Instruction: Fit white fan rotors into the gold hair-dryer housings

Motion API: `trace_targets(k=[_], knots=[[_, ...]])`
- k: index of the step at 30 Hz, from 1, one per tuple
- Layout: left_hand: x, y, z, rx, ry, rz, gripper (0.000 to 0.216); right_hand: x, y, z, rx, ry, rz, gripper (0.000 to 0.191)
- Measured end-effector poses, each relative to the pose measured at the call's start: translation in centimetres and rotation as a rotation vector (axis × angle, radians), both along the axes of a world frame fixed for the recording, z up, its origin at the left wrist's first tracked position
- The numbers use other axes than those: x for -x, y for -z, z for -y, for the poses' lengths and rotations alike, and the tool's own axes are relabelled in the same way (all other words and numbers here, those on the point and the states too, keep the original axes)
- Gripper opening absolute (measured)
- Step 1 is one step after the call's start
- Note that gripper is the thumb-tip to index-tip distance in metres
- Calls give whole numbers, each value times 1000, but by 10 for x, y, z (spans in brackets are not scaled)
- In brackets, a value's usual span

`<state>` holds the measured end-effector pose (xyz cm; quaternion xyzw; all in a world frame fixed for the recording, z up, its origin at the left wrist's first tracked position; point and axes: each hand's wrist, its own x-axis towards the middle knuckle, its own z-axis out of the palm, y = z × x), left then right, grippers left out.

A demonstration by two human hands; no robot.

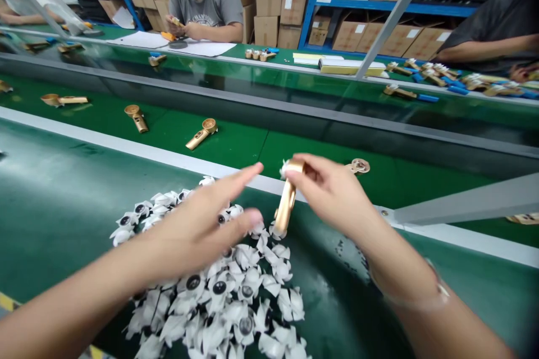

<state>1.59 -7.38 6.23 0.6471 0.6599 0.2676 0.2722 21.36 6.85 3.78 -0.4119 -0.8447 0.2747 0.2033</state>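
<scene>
My right hand grips a gold handheld fan body by its round head, with the handle pointing down toward me. A bit of a white fan blade shows at the head's left side. Fingers apart and slightly blurred, my left hand hovers to the left of the fan body without touching it. Beneath both hands a heap of white fan blades, several with black round centres, lies on the green table.
Beyond the table's pale edge strip, a green conveyor carries gold fan bodies. A grey metal post slants in at the right. Across the line sits a person in a grey shirt; fan parts with blue pieces lie at the far right.
</scene>
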Motion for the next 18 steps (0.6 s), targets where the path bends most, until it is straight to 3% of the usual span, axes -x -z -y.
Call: trace_targets(k=[2, 4, 8, 11, 14, 18], knots=[[26, 2, -20, 50, 18, -192, 49, 19, 8, -42, -37, 120, 146, 35], [45, 10, -36, 112, 142, -358, 43, 38, 18, -78, -37, 194, 246, 32], [56, 30, -46, 174, 433, -436, 34, 52, 27, -103, -49, 206, 356, 35], [49, 39, -46, 183, 477, -427, 30, 18, 20, -81, -118, 126, 330, 38], [42, 43, -50, 166, 445, -444, 25, -47, 15, -42, -114, -19, 309, 25], [33, 46, -57, 145, 395, -501, 25, -124, 36, 13, -149, -149, 248, 18]])
